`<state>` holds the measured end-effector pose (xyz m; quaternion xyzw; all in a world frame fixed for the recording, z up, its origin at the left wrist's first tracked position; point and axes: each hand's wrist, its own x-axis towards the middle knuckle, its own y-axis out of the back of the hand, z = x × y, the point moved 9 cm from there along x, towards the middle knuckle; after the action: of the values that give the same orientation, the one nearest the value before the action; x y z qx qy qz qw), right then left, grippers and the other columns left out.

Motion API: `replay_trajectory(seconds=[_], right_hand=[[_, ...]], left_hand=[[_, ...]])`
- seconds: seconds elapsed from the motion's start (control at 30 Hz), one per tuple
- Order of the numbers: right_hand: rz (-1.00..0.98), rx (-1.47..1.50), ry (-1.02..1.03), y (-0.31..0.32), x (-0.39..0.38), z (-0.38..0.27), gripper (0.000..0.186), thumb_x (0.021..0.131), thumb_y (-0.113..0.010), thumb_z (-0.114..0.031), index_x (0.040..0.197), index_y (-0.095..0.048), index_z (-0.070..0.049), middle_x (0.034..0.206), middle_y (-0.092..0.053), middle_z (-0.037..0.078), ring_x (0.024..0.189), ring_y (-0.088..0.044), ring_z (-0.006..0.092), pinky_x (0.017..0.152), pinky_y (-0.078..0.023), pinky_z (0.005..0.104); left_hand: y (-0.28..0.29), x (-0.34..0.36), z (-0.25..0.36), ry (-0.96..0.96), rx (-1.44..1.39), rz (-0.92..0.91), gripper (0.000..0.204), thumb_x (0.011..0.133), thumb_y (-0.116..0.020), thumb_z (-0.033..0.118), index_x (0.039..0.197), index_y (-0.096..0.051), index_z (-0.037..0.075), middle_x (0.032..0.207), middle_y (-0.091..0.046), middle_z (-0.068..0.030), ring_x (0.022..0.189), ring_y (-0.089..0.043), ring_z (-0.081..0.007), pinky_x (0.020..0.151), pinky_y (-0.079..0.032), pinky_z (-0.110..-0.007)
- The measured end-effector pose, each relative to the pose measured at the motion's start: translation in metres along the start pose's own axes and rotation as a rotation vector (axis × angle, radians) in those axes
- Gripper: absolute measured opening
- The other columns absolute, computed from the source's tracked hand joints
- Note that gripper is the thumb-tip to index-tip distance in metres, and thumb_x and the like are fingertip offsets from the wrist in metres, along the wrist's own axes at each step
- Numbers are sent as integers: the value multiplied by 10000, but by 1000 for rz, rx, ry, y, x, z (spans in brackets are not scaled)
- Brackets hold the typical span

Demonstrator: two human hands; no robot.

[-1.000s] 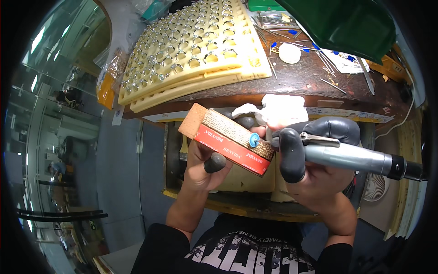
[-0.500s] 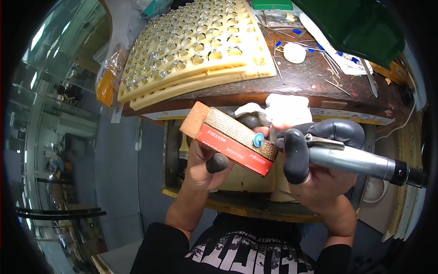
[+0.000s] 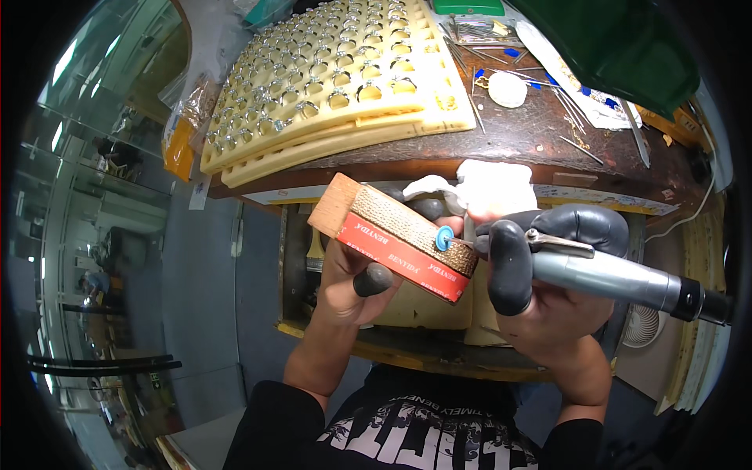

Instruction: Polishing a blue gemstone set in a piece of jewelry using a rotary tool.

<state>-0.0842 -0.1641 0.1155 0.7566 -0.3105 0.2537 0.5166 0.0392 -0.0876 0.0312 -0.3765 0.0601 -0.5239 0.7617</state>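
My left hand (image 3: 345,294), with black covers on its fingertips, grips a wooden block (image 3: 330,208) from below and behind. A red printed band (image 3: 403,262) covers one long side of the block, and a rough, gold-brown layer (image 3: 392,213) covers the side above it. Wrapped round a silver rotary handpiece (image 3: 603,276), my right hand (image 3: 560,317) also wears black finger covers. A small blue disc (image 3: 445,238) on the handpiece's thin shank sits against the rough layer near the block's right end. Part of my left fingers is hidden behind the block.
Stacked cream trays (image 3: 352,125) with several rings stand on the dark wooden bench (image 3: 540,145). White cloth (image 3: 493,184) lies at the bench edge behind my hands. Thin metal tools and a round white piece (image 3: 507,90) lie at right, below a green lamp shade (image 3: 619,47). Below is an open drawer (image 3: 423,364).
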Motion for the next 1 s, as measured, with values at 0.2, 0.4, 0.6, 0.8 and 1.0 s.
replay_trajectory(seconds=[0.2,0.4,0.6,0.8,1.0], right_hand=[[40,204,-117,-3,1,6,308,804,-630,-56,1104,-614,-121,971,-652,2,891,-634,155,794,-502,307],[0,58,-55,-1,-1,4,331,802,-627,-54,1123,-614,-134,977,-654,5,895,-631,156,797,-500,310],[-11,160,-119,-4,-1,7,325,817,-617,-73,1135,-614,-144,1007,-653,12,901,-631,164,809,-496,318],[4,112,-88,-1,-1,6,275,821,-638,-81,1091,-641,-136,1010,-651,14,900,-630,154,820,-492,297],[95,316,-151,4,1,10,263,812,-658,-87,1070,-650,-134,999,-652,16,893,-629,141,794,-491,276]], left_hand=[[1,0,-1,14,13,0,636,813,-669,138,1343,-345,0,1254,-509,-280,1227,-459,-420,1041,-354,-565],[5,-2,-3,17,-18,-23,646,815,-660,126,1354,-327,-1,1275,-485,-287,1234,-447,-429,1041,-347,-575],[3,-2,-2,20,-21,-4,642,817,-657,123,1355,-329,0,1285,-472,-297,1239,-436,-439,1044,-341,-578],[2,-2,-1,24,-4,-4,643,814,-661,134,1354,-338,1,1288,-473,-294,1244,-432,-437,1045,-341,-576],[1,-1,-2,6,-15,-13,639,817,-656,129,1357,-338,2,1291,-471,-292,1244,-432,-436,1044,-343,-575]])
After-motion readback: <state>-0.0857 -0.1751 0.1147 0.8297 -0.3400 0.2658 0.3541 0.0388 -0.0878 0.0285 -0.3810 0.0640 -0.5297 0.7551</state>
